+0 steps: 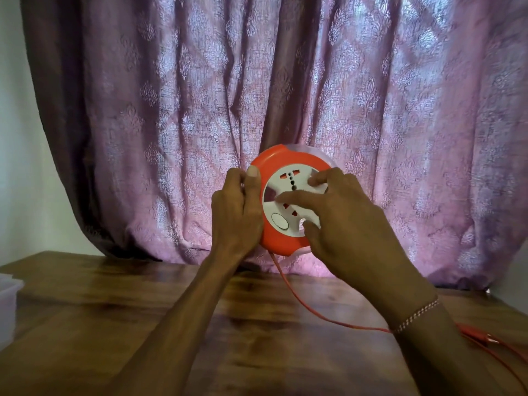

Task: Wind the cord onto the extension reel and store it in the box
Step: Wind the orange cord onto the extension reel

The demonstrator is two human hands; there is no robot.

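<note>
Your left hand (237, 208) grips the reel (288, 200) by its orange rim, held upright above the table (114, 310); your right hand (340, 221) spreads open fingers on its white face. Cord (303, 301) trails below your fingers. No writing legible.

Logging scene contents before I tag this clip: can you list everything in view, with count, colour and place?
Round plastic extension reel: one, orange rim, white socket face, held upright above the table.
Thin orange cord: one, runs from the reel's bottom down across the table to the right.
Wooden table: one, brown, foreground.
Translucent plastic box: one, whitish, left edge of the table, partly cut off.
Patterned curtain: one, mauve, background.
Beaded bracelet: one, silvery, right wrist.
Left hand: grips the reel's left rim.
Right hand: fingers on the white face.
</note>
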